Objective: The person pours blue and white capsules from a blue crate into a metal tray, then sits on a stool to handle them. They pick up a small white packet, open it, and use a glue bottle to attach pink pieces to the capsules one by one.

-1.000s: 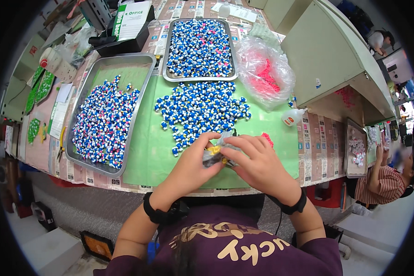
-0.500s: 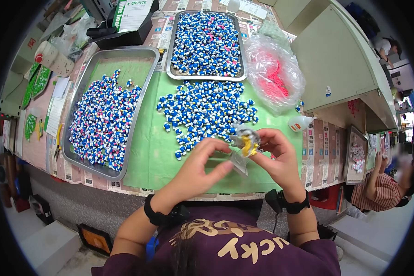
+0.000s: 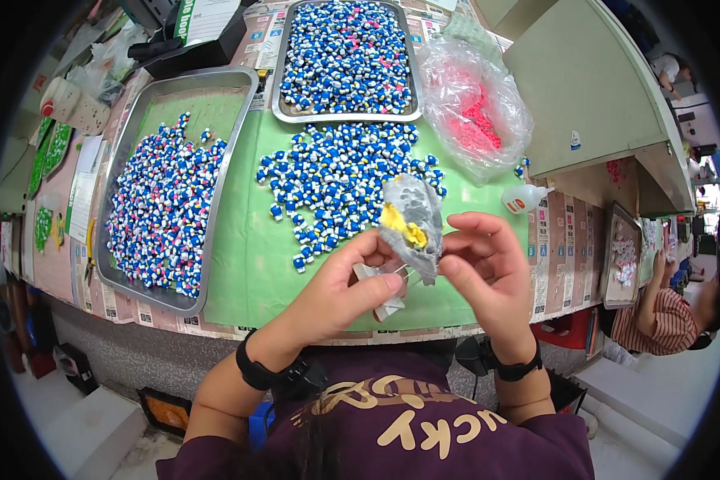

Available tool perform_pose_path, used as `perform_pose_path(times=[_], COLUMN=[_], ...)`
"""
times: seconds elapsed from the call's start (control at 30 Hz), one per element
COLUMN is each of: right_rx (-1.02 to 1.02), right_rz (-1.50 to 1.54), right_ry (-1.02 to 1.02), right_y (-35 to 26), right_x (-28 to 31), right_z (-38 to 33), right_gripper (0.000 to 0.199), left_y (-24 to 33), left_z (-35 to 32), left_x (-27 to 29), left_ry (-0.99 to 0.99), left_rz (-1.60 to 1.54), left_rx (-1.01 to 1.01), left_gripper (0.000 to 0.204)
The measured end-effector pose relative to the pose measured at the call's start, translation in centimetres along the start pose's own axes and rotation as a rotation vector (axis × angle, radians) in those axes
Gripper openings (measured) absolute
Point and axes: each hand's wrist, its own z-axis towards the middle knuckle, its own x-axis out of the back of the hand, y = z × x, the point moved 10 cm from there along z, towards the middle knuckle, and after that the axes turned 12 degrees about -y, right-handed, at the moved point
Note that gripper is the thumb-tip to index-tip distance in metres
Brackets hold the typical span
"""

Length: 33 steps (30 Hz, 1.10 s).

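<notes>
Above the green mat (image 3: 240,240), my two hands are close together around a crumpled grey piece (image 3: 414,210) with a bumpy surface and a bright yellow patch; its exact kind is unclear. My left hand (image 3: 344,288) is closed, its thumb and fingers pinching the lower end of the grey piece and a small pale, see-through strip (image 3: 388,304). My right hand (image 3: 492,280) has its thumb and fingertips at the grey piece's right edge, the other fingers curled loosely. Just beyond lies a loose heap of small blue-and-white pieces (image 3: 336,192), some with yellow bits.
Metal trays of similar pieces stand at the left (image 3: 244,128) and back (image 3: 346,118). At right are a clear bag (image 3: 504,104) of pink bits, a small white squeeze bottle (image 3: 524,198) and a grey cabinet (image 3: 592,96). A person in a striped top (image 3: 668,320) works further right.
The grey piece has turned and spread, showing more of its bumpy side and yellow patch. My left hand has come nearer it, and my right fingers have shifted along its edge. The whole view has shifted slightly.
</notes>
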Motion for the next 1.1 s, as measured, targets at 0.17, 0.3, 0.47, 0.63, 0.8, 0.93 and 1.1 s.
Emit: perform_pose_path(times=[0.17,0.3,0.47,0.63,0.8,0.93,1.1], right_rx=[0.152,0.215,0.176,0.109,0.088,0.131,0.115], right_rz=[-0.293,-0.401,-0.348,-0.283,-0.408,-0.416,-0.096], right_ry=[-0.066,-0.033,-0.019,0.038,-0.038,-0.102,-0.032], right_y=[-2.1,-2.3,-1.4,-0.4,-0.4,-0.9,-0.8], right_x=[-1.9,-1.9,-1.7,-1.5,-2.2,-2.3,-1.6], right_z=[-0.3,-0.4,-0.5,-0.4,0.4,0.2,-0.2], right_gripper=[0.046,0.029,0.019,0.018,0.013,0.008,0.009], left_y=[1.6,2.1,3.2,5.1,5.9,5.3,4.6], left_z=[-0.5,-0.9,-1.2,-2.0,-1.9,-2.0,-1.7], left_x=[-0.2,-0.7,-0.4,-0.4,-1.0,-0.8,-0.5], left_ry=[0.055,0.12,0.171,0.286,0.301,0.238,0.109], left_rz=[0.077,0.02,0.326,0.697,0.947,0.734,0.41], left_rx=[-0.097,-0.072,-0.19,-0.213,-0.244,-0.263,-0.211], left_gripper=[0.055,0.047,0.038,0.031,0.032,0.031,0.029])
